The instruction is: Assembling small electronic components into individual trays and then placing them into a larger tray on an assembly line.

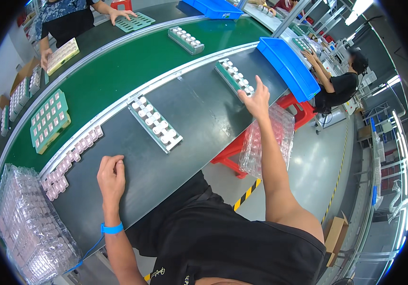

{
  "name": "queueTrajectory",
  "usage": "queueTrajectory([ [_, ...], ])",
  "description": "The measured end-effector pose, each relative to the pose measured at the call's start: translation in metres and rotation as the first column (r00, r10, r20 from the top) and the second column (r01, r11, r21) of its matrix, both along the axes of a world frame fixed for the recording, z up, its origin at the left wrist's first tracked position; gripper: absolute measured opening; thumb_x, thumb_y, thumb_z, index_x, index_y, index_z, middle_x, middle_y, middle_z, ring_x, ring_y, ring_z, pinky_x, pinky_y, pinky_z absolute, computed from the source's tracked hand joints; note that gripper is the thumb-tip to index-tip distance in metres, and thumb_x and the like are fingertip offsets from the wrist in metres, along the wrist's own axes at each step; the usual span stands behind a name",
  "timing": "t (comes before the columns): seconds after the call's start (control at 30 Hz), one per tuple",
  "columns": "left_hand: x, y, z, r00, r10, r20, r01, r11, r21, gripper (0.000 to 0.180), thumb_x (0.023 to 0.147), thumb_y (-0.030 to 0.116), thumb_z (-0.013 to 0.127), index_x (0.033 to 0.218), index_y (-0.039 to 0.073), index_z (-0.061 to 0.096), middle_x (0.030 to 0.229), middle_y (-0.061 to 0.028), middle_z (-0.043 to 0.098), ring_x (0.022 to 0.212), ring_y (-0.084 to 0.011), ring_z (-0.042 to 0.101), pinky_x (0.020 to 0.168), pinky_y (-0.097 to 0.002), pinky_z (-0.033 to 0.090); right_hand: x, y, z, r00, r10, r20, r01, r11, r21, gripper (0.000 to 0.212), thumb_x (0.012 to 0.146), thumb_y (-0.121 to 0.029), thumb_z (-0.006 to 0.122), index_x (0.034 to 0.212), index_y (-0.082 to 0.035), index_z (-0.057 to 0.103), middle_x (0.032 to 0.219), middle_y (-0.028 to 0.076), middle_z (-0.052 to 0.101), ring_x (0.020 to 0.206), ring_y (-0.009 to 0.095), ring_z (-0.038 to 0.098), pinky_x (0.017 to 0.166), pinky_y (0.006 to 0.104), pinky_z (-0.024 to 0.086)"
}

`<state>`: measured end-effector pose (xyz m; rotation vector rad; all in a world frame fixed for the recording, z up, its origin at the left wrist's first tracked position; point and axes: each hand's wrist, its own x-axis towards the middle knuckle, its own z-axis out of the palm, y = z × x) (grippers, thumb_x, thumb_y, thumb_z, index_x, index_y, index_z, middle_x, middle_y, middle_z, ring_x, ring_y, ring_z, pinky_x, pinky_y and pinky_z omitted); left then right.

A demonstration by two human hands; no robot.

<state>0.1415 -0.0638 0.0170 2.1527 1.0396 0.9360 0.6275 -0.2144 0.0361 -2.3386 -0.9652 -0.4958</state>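
My left hand [111, 178] rests on the dark bench top [199, 107], fingers curled in, with nothing visible in them. To its right lies a long green tray [155, 124] carrying two rows of small white round-topped parts. My right hand [257, 100] is at the near end of a second such tray [234, 76], thumb and index finger apart. Whether its fingertips touch that tray I cannot tell. A blue wrist strap [112, 229] with a thin cord sits on my left wrist.
A row of small pinkish parts [73, 156] lines the bench's left side, beside stacked clear plastic trays [30, 228]. The green conveyor [118, 66] carries more trays. A blue bin [289, 69] stands at right, above red stools [230, 154]. Another person's hand [121, 13] works across the belt.
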Motion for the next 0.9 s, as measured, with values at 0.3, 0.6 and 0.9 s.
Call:
queueTrajectory([
  [0.3, 0.002, -0.002, 0.002, 1.000, 0.009, -0.021, -0.009, 1.000, -0.004, 0.009, 0.093, 0.003, 0.064, 0.098, 0.001, 0.072, 0.083, -0.0103, 0.059, 0.069, -0.0218, 0.058, 0.065, -0.0351, 0.047, 0.035, -0.002, -0.011, 0.944, 0.164, -0.288, -0.179, 0.984, -0.026, 0.086, 0.074, -0.036, 0.082, 0.147, -0.006, 0.047, 0.128, 0.029, 0.065, 0.121, 0.043, 0.060, 0.107, 0.0467, 0.045],
  [0.6, 0.007, -0.004, 0.011, 1.000, 0.027, 0.000, -0.027, 1.000, 0.000, 0.009, 0.093, 0.005, 0.065, 0.097, 0.003, 0.073, 0.083, -0.0111, 0.059, 0.067, -0.0241, 0.060, 0.064, -0.0352, 0.048, -0.004, -0.001, -0.005, 0.938, 0.229, -0.261, -0.221, 0.974, 0.058, 0.077, 0.076, -0.031, 0.077, 0.139, 0.005, 0.051, 0.130, 0.030, 0.062, 0.123, 0.043, 0.058, 0.106, 0.0468, 0.044],
  [0.9, 0.013, -0.009, 0.015, 0.998, 0.039, -0.049, -0.039, 0.999, -0.004, 0.011, 0.093, 0.008, 0.066, 0.097, 0.004, 0.074, 0.085, -0.0102, 0.063, 0.069, -0.0267, 0.063, 0.064, -0.0374, 0.050, -0.124, -0.006, 0.004, 0.857, 0.391, -0.336, -0.406, 0.913, 0.028, 0.073, 0.078, -0.021, 0.078, 0.140, 0.004, 0.048, 0.129, 0.024, 0.058, 0.118, 0.039, 0.054, 0.105, 0.0457, 0.043],
])
